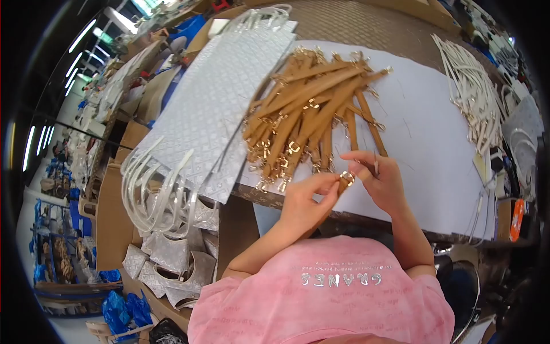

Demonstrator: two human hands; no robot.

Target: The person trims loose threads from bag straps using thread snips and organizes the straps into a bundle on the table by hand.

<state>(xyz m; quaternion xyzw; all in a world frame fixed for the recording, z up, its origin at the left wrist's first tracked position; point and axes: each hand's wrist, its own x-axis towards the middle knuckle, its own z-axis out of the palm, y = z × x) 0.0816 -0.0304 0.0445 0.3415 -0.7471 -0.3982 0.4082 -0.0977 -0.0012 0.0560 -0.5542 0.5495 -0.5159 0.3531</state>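
My left hand [310, 202] pinches the end of a brown strap [344, 184] that has a gold metal clasp [348, 178]. Close beside it, my right hand [378, 179] is closed near the clasp, with a small dark, thin tool [376, 165] between its fingers. Both hands are over the front edge of the table. Just beyond them lies a heap of brown straps [321, 103] with gold clasps at their ends, spread over white paper [424, 126].
Silvery patterned sheets [212, 92] with clear handles [163, 195] lie at the left, overhanging the table edge. Below them a cardboard box [114, 212] holds silvery pieces [175, 258]. White cords [472, 92] and an orange object [517, 219] are at the right.
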